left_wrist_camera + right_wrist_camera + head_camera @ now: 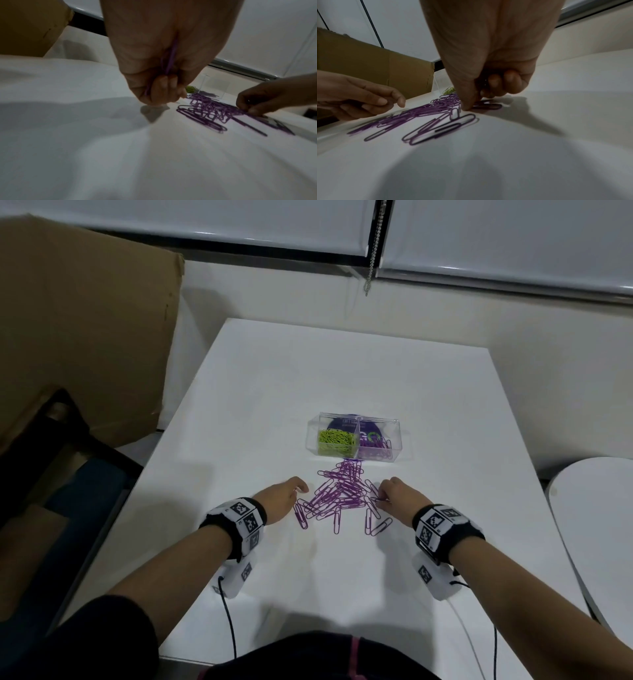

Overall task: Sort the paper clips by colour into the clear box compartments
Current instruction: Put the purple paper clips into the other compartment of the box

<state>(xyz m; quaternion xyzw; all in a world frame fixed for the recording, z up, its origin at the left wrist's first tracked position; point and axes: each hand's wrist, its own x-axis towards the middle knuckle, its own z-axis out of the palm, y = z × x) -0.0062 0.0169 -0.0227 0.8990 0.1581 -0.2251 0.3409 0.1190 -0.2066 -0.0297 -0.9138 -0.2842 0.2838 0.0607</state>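
Hands flank tangled purple paper clips (339, 494); left hand (279, 501) grips several clips, right hand (399, 496) pinches one. Linked clips may drag neighbours, spilling near the green compartment (334, 441).
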